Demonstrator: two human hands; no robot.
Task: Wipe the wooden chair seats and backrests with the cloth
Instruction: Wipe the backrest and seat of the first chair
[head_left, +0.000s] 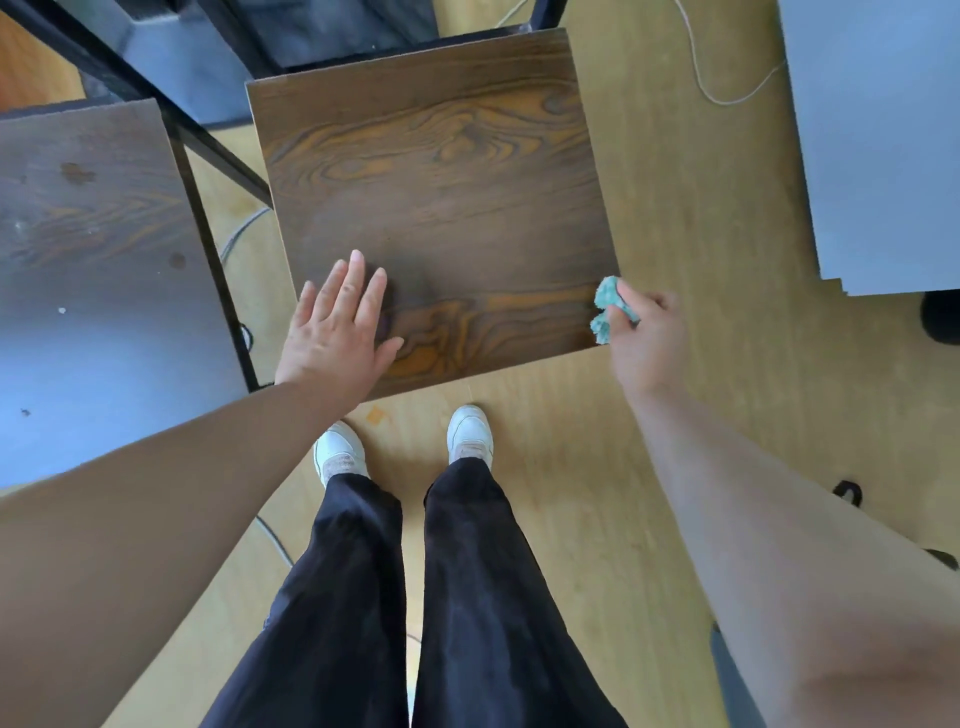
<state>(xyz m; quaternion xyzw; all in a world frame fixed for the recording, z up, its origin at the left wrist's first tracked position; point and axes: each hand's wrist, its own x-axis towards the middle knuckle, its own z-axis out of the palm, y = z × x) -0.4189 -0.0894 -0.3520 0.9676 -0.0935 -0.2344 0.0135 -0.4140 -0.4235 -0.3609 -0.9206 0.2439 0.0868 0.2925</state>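
right grip (647, 332) is curled round the teal cloth (609, 307), which pokes out in a bunch toward the chair. i see it touching the right edge of the wooden chair seat (441, 171), near the front corner, so the whole board lies to its left and away from me. left grip (335, 332) lies flat, fingers straight, on the seat's front left; i judge it steadies the chair. the stroke should sweep leftward. a 2nd seat (88, 218) stands further left.
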